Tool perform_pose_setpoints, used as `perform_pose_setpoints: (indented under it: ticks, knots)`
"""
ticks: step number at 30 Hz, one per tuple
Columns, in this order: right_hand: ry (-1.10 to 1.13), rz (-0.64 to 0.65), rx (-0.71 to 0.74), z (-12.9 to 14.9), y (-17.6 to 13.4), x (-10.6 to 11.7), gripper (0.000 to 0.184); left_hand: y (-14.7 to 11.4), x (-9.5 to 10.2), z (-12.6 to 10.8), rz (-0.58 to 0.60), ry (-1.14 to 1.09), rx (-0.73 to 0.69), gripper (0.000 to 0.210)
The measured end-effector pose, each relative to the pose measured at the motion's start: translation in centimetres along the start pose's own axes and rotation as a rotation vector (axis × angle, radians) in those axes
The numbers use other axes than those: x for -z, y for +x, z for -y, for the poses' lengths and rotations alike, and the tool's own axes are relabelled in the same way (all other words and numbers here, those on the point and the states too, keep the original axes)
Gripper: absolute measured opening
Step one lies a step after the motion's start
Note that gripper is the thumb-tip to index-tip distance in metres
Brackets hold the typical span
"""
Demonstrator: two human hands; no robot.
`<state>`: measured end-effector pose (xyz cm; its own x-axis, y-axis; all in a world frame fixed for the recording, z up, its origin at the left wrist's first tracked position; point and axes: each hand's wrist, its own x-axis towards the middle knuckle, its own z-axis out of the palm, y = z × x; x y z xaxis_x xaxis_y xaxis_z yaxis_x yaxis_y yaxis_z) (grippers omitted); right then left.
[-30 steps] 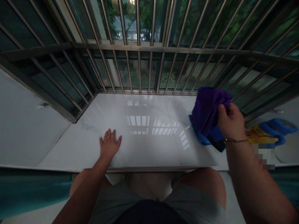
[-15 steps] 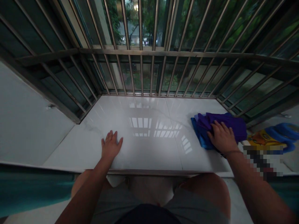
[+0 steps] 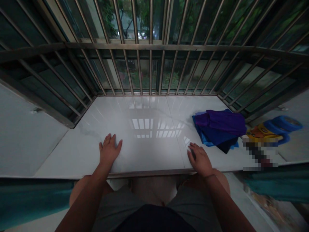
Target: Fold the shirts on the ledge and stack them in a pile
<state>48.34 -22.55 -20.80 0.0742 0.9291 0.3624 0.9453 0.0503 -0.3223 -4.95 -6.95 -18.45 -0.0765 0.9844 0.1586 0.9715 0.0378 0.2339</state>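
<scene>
My left hand point(image 3: 109, 149) lies on the glossy white window sill point(image 3: 149, 151), its fingers spread and nothing in them. On the right side of the sill, close to the front edge, is my right hand point(image 3: 200, 158), fingers loosely apart and empty. A stack of folded cloth point(image 3: 219, 124), purple on top with dark and bright blue below, lies beyond and to the right of my right hand, apart from it. Whether the cloth is clothing or bags cannot be made out.
Metal window bars point(image 3: 150, 46) enclose the sill at the back and both sides. A blue-lidded container with a yellow label point(image 3: 264, 132) stands at the far right, beside a blurred-out patch. Teal curtains point(image 3: 36, 195) hang below the sill on both sides.
My right hand has left the cloth stack and moved left and towards me onto the sill. My left hand stays on the sill. The view has shifted slightly.
</scene>
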Motion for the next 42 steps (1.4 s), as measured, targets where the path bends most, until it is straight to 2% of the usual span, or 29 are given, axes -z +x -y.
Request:
perform_pose_setpoints:
  ticks: [6,20,33,42]
  knots:
    - [0.011,-0.051,-0.026,-0.1,-0.1,-0.1,0.042,-0.2,-0.3,0.5,-0.078,-0.071,-0.046,0.068]
    - [0.017,-0.076,0.001,-0.5,0.0,-0.2,0.039,-0.4,0.4,0.2,-0.075,-0.029,-0.080,0.066]
    - [0.005,-0.075,-0.002,-0.8,-0.4,-0.2,0.037,-0.2,-0.1,0.7,-0.043,-0.063,-0.050,0.062]
    - [0.013,-0.078,0.006,-1.0,-0.5,-0.3,0.034,-0.2,-0.3,0.9,-0.087,-0.108,-0.062,0.065]
